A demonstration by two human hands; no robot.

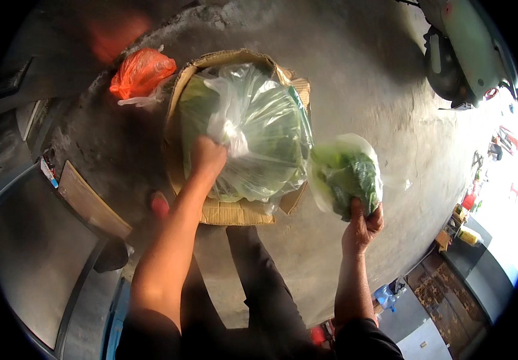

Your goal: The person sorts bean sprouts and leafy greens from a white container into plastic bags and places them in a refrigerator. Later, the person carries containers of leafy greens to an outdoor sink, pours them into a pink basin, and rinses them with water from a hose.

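A large clear plastic bag (265, 138) full of green leafy vegetables fills an open cardboard box (235, 213) on the floor in front of my legs. The bag's top is gathered into a white twisted bunch. My left hand (208, 157) is closed on that gathered plastic. Off to the right of the box, my right hand (362, 228) pinches the lower edge of a small clear bag of leafy greens (350, 174), held up in the air. Its thumb and fingers close round the bag's edge, where dark green leaves show through.
An orange-red plastic bag (142, 73) lies left of the box. A scooter (469, 54) stands at the far right. Metal cabinets (43, 252) and a leaning board (91, 198) line the left side. A blue-tinted water jug (385, 296) is at lower right.
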